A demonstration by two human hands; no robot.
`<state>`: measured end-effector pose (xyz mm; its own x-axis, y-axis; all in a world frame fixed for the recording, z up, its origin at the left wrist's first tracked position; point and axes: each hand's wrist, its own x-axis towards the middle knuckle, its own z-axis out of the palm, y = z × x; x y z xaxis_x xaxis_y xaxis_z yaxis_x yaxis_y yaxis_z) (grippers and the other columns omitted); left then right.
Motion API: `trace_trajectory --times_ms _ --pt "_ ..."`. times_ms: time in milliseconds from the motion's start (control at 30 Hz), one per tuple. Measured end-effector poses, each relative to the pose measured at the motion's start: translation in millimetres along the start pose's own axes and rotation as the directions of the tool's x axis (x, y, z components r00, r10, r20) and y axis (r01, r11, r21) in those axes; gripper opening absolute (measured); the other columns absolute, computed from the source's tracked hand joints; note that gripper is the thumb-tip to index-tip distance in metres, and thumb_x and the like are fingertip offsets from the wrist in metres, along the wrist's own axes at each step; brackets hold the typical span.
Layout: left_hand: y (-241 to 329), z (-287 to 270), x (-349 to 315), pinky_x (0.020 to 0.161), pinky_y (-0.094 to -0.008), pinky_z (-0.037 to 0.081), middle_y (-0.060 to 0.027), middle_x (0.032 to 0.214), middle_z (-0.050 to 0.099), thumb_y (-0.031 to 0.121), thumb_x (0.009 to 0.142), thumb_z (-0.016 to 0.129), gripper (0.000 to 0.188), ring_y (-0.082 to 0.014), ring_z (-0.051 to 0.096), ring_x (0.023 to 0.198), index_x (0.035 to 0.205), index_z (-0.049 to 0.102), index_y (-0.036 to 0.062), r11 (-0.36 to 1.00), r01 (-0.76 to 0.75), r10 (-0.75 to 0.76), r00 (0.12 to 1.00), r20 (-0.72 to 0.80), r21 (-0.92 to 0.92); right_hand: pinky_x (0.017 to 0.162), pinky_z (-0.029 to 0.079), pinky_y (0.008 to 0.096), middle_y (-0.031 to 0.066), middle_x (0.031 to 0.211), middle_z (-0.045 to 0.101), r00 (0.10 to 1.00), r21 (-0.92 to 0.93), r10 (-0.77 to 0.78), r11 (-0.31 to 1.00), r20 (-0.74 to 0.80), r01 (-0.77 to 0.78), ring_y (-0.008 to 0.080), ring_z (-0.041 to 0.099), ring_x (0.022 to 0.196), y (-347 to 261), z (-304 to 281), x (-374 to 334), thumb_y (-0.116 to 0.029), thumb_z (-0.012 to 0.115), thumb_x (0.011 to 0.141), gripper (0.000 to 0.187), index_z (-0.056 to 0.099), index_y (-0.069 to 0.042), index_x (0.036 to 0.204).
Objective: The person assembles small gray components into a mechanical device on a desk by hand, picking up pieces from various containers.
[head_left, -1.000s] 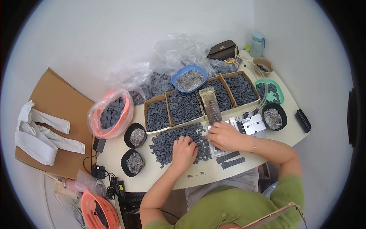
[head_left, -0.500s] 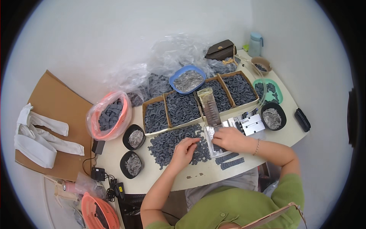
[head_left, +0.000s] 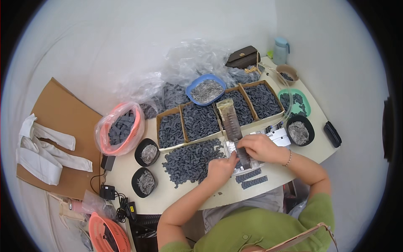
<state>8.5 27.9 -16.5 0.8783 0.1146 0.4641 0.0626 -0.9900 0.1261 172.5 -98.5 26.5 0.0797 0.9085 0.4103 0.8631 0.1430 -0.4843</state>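
Note:
A metal fixture (head_left: 229,147) stands near the table's front edge, with a long clear ribbed strip (head_left: 231,119) running back from it over the box rim. My left hand (head_left: 221,169) is at the fixture's left side, fingers curled together and a fingertip against its edge. Whatever it pinches is too small to make out. My right hand (head_left: 262,148) lies over the fixture's right part, fingertips pressed together at the strip; any held piece is hidden. Left of the fixture spreads a heap of small dark grey pieces (head_left: 189,161). Two grey toothed strips (head_left: 254,182) lie just in front of it.
Behind are cardboard boxes (head_left: 201,136) of grey pieces, with a blue tray (head_left: 194,99) of metal pins on top. Black bowls of pins stand left (head_left: 136,191) and right (head_left: 310,136). A lined orange basket (head_left: 140,126), green tray (head_left: 307,103) and air tube (head_left: 289,84) are around.
My left hand has moved right, from above the heap of grey pieces to the fixture. My right hand has shifted slightly right and away from me, uncovering more of the fixture and strip.

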Motion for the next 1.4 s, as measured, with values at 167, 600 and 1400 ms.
trace_trajectory --times_ms 167,600,1400 --pt "14 -14 -8 0.036 -0.0357 0.043 -0.0066 0.045 0.054 0.035 0.090 0.059 0.028 -0.0232 0.054 0.035 0.103 0.066 0.0115 0.995 0.079 -0.088 0.983 0.164 0.063 0.074 0.051 0.0375 0.0074 0.090 0.065 0.993 -0.053 -0.112 0.992 0.039 0.114 0.0267 0.062 0.084 0 23 30 -0.009 0.065 0.076 0.017 0.067 -0.008 0.093" --pt "-46 -38 -7 0.073 -0.0373 0.044 -0.0069 0.087 0.059 0.000 0.075 0.064 0.017 -0.0274 0.055 0.085 0.090 0.069 0.0053 0.988 0.135 -0.138 0.990 -0.040 -0.080 0.083 0.048 0.0408 0.0110 0.087 0.060 0.977 0.148 -0.010 0.989 0.215 -0.022 0.0297 0.061 0.092 -5 21 55 -0.003 0.057 0.084 0.019 0.065 -0.009 0.100" --pt "-18 -2 20 0.063 -0.0346 0.047 -0.0084 0.077 0.057 0.005 0.079 0.069 0.016 -0.0254 0.057 0.073 0.095 0.070 0.0048 0.945 0.050 -0.066 0.997 -0.037 -0.322 0.073 0.047 0.0393 0.0092 0.081 0.056 0.997 -0.149 -0.070 0.987 -0.042 0.063 0.0290 0.056 0.080 13 14 0 -0.011 0.064 0.079 0.008 0.059 -0.005 0.083"
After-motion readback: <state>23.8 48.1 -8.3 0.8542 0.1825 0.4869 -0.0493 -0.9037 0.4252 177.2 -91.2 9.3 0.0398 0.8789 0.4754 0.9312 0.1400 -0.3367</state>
